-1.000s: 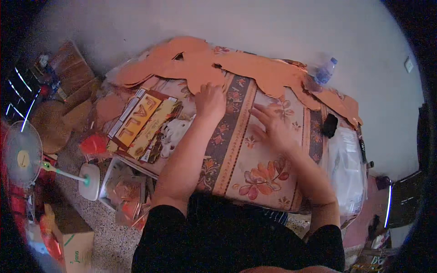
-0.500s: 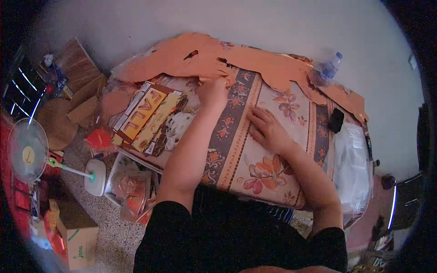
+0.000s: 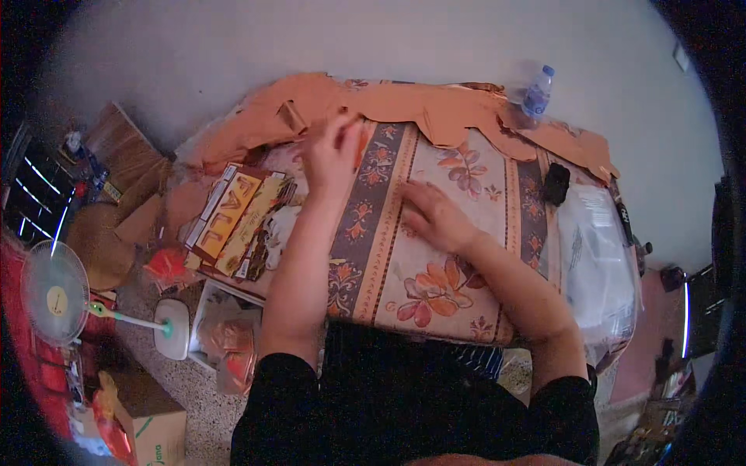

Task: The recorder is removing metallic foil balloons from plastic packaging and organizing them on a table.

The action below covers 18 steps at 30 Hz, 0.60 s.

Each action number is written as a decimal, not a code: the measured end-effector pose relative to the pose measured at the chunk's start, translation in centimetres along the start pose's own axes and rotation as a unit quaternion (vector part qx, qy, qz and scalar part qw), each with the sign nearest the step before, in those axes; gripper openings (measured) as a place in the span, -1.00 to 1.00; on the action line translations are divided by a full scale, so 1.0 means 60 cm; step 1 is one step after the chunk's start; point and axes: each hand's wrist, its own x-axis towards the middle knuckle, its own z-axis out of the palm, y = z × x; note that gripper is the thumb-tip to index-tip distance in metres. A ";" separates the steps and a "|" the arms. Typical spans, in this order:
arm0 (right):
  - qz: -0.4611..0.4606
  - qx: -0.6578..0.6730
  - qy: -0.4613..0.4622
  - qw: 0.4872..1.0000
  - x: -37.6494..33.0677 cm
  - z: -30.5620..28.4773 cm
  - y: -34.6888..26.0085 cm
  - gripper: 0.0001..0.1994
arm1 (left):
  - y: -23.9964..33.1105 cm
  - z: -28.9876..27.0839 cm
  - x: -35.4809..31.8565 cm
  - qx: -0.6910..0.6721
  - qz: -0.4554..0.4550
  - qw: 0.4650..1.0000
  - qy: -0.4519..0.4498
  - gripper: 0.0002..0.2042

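From where I stand, the long scalloped cut-outs (image 3: 420,105), in a flat orange-brown, run right across the top of the frame, along the far side of the table (image 3: 486,213). The person's left hand (image 3: 328,159) is up at their lower edge, a little left of the upper middle. Its fingers are bent and smeared by blur; a slip of orange (image 3: 362,144) shows right beside them, and I cannot tell whether they pinch it or only pass near it. A small folded flap (image 3: 291,118) stands out on the cut-outs just to the left of that hand.

The right hand (image 3: 441,221) is at the middle of the frame, palm down over the floral cloth (image 3: 408,268), its fingers slightly spread, pointing up and left, with nothing between them.

Left of the left forearm lies a flat yellow-and-brown printed package (image 3: 233,217), with a white bundle (image 3: 280,231) against its right side. Over at the upper right stands a clear bottle (image 3: 538,95) with a blue cap; below it sit a small black object (image 3: 556,184) and a stack of clear plastic packets (image 3: 598,268). On the left edge, a stand fan (image 3: 57,295) leans into view beside a white crate (image 3: 203,326).
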 end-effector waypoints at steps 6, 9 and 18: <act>0.155 0.403 0.119 0.894 0.000 -0.021 0.076 -0.50 | 0.103 0.040 -0.060 -0.019 0.346 0.922 -0.174 -0.89; 0.250 0.588 0.205 0.742 0.012 -0.062 0.012 -0.57 | 0.110 0.051 -0.105 0.007 0.370 0.890 -0.266 -0.87; 0.051 -0.017 0.228 0.972 0.015 -0.122 0.062 -0.41 | 0.113 0.025 -0.081 -0.100 0.233 0.915 -0.313 -0.77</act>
